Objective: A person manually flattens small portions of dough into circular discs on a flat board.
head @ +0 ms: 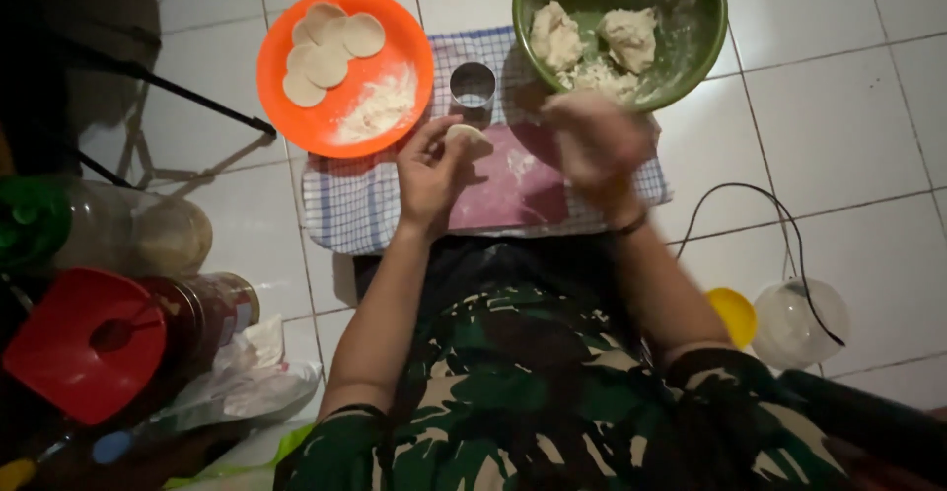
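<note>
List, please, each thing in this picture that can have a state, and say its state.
left hand: closed on a small dough piece
right hand: blurred, nothing seen in it
green bowl: holds dough lumps
orange plate: holds flat dough rounds and flour
metal ring cutter: upright on the checked cloth
pink board: floured

Dough piece (466,136) looks soft, matt, floury. Orange plate (296,106) is glossy plastic w/ smooth pale dough discs (326,52). Green bowl (705,28) is plastic, flour-dusted inside. Ring cutter (473,87) is shiny metal. Checked cloth (345,205) is woven fabric; pink mat (513,190) smooth. Floor tiles (838,136) are glossy white.
</note>
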